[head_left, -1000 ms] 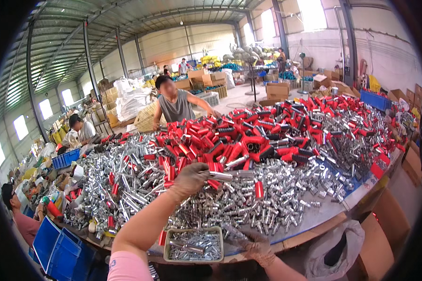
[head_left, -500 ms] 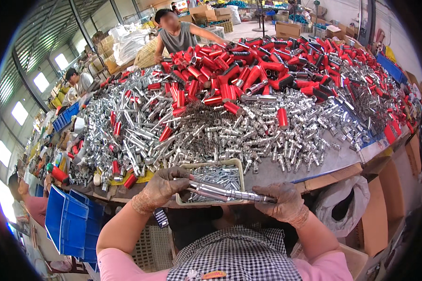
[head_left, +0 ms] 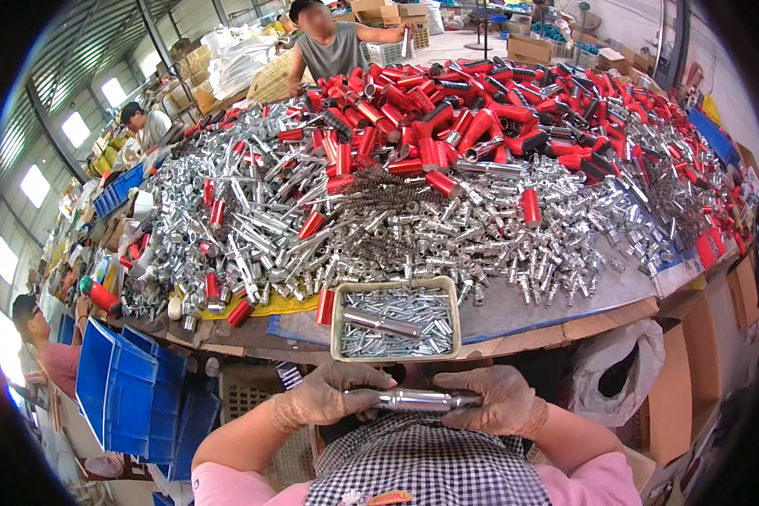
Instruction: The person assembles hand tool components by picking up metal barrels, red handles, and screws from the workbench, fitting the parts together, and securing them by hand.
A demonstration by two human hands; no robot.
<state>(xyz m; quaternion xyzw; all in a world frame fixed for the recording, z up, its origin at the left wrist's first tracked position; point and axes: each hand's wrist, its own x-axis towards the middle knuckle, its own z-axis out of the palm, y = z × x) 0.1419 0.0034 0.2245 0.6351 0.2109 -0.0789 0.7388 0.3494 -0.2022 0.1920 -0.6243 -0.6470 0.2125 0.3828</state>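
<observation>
Both of my hands wear stained, dirty work gloves. Between them a shiny metal cylinder (head_left: 422, 401) lies level in front of my checkered apron. My left hand (head_left: 333, 395) pinches its left end with thumb and fingers. Around the right end, which looks darker, the fingers of my right hand (head_left: 499, 400) are closed. Just beyond my hands a pale, shallow tray (head_left: 336, 341) sits at the table's edge, filled with small metal pins (head_left: 434, 308). A longer metal tube (head_left: 384, 323) rests slantwise on top of the pins.
Beyond the tray spreads a heap of metal parts (head_left: 497, 236), springs (head_left: 388, 211) and red handles (head_left: 489, 126). A red sleeve (head_left: 325, 307) stands left of the tray. Blue bins (head_left: 131, 388) are at my left, a cardboard box (head_left: 679, 396) at my right. A co-worker (head_left: 329, 51) stands across the table.
My hands have come down from over the tray toward my apron. Earlier they held several metal rods or tubes; now one cylinder is between them and a tube lies in the tray.
</observation>
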